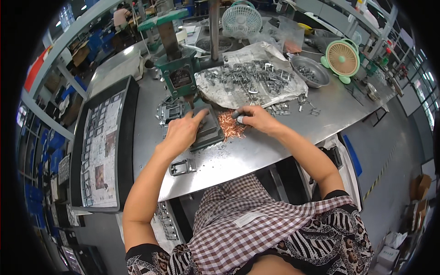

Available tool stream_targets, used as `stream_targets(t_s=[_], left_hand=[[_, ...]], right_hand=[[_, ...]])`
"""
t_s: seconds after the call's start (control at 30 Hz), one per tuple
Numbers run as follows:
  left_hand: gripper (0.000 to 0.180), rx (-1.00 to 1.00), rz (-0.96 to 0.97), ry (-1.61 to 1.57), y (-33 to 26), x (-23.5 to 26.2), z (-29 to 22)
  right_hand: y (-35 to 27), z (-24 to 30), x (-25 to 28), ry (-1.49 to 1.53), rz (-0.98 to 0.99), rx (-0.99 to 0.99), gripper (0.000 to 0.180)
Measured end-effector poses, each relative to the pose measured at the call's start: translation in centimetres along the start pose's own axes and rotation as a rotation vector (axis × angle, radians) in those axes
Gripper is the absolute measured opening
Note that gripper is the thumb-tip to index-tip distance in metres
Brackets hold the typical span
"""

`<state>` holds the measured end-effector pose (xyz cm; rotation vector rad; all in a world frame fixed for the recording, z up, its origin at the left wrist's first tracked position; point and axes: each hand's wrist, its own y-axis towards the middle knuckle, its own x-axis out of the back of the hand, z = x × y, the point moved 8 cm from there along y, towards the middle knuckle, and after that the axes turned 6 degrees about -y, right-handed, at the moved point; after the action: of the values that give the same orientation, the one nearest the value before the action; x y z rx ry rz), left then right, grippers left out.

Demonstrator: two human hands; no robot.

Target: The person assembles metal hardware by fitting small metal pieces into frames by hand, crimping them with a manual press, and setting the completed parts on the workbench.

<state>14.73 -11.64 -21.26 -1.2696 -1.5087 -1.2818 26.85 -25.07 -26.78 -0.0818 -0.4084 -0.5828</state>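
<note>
At a grey metal tabletop [275, 146] the person's left hand [182, 133] lies palm down on the dark base plate [208, 130] of a green hand press [181, 75], its index finger stretched forward toward the spot under the ram and the other fingers loosely spread, gripping nothing. The right hand [256, 119] rests just to the right of that plate, thumb and fingers pinched together on a small grey metal piece [238, 115] (too small to tell its exact shape). Directly below and left of the right hand, touching the edge of the base plate, lies a heap of small copper-coloured rivets [230, 126], with dark specks scattered on the tabletop around it. Behind the hands a sheet of newspaper [238, 94] carries a pile of silvery metal buckles [250, 75], and a few more buckles [280, 108] lie loose just past the right hand. Another cluster of buckle frames [169, 111] sits left of the press, near the left hand, while a single buckle [182, 167] lies near the front edge of the tabletop beside the left forearm. Farther right stands a round metal bowl [309, 71] holding small parts, next to a small green and beige fan [341, 58]; a white fan [241, 19] stands at the back. On the left a dark tray [130, 119] lined with newspaper holds rows of buckles
</note>
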Motion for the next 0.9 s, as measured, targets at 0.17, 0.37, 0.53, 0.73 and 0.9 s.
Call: stream_targets(t_s=[0.17, 0.37, 0.53, 0.73, 0.9], left_hand=[[0.051, -0.085, 0.03, 0.085, -0.2, -1.0, -0.3], [0.051, -0.025, -0.059, 0.024, 0.3, -1.2, 0.7], [0.046, -0.069, -0.105, 0.1, 0.8, -0.7, -1.3], [0.038, 0.17, -0.221, -0.112, -1.7, -1.4, 1.4], [0.036, 0.182, -0.255, -0.282, -1.4, 0.0, 1.5]], right_hand=[[-0.3, 0.9, 0.1, -0.048, 0.004, -0.003, 0.021], [1.4, 2.7, -1.1, -0.719, -0.065, 0.207, 0.02], [2.8, 5.2, -0.5, -0.269, -0.023, 0.225, 0.022], [1.2, 9.8, -2.9, -0.324, -0.098, 0.536, 0.023], [3.3, 8.2, -4.6, -0.25, -0.025, 0.336, 0.024]])
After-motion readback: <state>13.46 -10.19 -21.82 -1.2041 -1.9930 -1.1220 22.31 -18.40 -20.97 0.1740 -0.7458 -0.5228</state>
